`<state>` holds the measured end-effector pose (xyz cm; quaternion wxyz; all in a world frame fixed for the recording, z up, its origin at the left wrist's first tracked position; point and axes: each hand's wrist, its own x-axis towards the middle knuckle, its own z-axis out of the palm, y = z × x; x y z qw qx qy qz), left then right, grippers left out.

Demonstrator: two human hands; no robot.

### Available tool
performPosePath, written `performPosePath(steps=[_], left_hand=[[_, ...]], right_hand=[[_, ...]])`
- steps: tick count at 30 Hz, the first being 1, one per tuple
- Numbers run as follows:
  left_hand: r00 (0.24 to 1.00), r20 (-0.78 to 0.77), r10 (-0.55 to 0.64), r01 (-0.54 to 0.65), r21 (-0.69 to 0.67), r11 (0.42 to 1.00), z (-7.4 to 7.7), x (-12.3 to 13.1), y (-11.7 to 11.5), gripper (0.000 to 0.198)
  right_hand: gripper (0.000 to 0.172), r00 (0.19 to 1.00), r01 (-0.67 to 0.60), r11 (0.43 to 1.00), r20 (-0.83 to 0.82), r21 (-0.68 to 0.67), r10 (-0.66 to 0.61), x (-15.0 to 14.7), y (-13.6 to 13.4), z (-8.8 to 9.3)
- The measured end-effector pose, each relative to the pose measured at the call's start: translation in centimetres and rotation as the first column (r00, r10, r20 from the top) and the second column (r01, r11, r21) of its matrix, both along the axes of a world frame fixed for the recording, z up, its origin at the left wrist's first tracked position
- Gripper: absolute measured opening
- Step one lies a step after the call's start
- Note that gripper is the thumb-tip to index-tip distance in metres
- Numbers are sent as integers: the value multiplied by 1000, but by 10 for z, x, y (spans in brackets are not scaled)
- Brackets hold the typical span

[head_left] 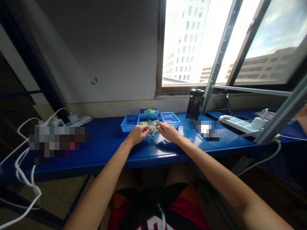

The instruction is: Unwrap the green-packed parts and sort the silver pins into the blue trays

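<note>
A pile of thin silver metal pieces point(153, 122), too small to name exactly, lies on the blue table among the trays. Over its near side is a small translucent greenish plastic bag point(154, 129). My left hand point(138, 134) is closed, its thumb and fingers pinched at the bag's left edge. From the other side my right hand point(169, 131) pinches the bag's right edge with curled fingers. The fingertips partly cover the bag, and whether anything is inside cannot be made out.
Blue trays stand around the pile: a left one point(124, 127), a right one point(177, 124) and a back one point(141, 117) holding greenish bags point(150, 111). A black jug point(194, 103) stands by the window. Power strips point(242, 125) and white cables point(20, 166) flank the table point(105, 150). Two patches are blurred.
</note>
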<state>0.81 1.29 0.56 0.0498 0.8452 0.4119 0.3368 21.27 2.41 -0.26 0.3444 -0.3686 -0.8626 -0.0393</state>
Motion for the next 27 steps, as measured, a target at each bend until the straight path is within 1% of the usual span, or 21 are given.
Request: performPosePath(steps=[3, 7, 13, 18, 27], left_hand=[[1000, 11, -5, 5, -10, 1000, 0, 1, -1, 23], [1000, 26, -11, 11, 5, 1000, 2, 2, -2, 26], [995, 85, 44, -42, -26, 999, 3, 2, -3, 29], [993, 113, 28, -27, -13, 1000, 4, 3, -5, 28], [989, 147, 9, -5, -30, 1000, 7, 4, -9, 32]], right_hand=[[22, 1000, 11, 999, -20, -30, -12, 1, 0, 0], [22, 998, -44, 997, -42, -61, 41, 1, -2, 1], [17, 996, -79, 997, -28, 3, 79, 1, -2, 1], [20, 990, -130, 991, -45, 6, 130, 2, -1, 0], [28, 989, -134, 991, -64, 31, 135, 2, -2, 0]])
